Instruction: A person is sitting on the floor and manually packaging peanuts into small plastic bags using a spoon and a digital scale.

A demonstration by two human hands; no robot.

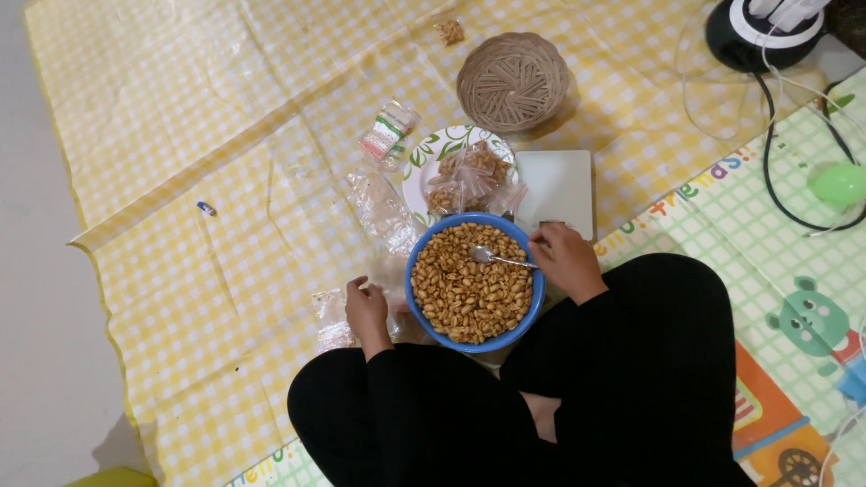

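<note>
A blue bowl (532, 311) full of roasted peanuts (469, 289) sits on the yellow checked cloth (180, 271) in front of my knees. My right hand (564, 257) holds a metal spoon (494, 258) whose head rests on the nuts at the bowl's upper part. Left of the bowl, my left hand (365, 307) pinches a small clear plastic bag (332, 320) lying on the cloth. Behind the bowl a leaf-patterned plate (424, 158) carries filled clear bags of nuts (469, 176).
A white flat scale (559, 185) lies right of the plate. An upturned woven basket (512, 79) sits farther back. Empty clear bags (379, 212), a small packet (388, 133), a blue-capped item (207, 208), a black-and-white device with cables (762, 32) and a green play mat (794, 225) surround them.
</note>
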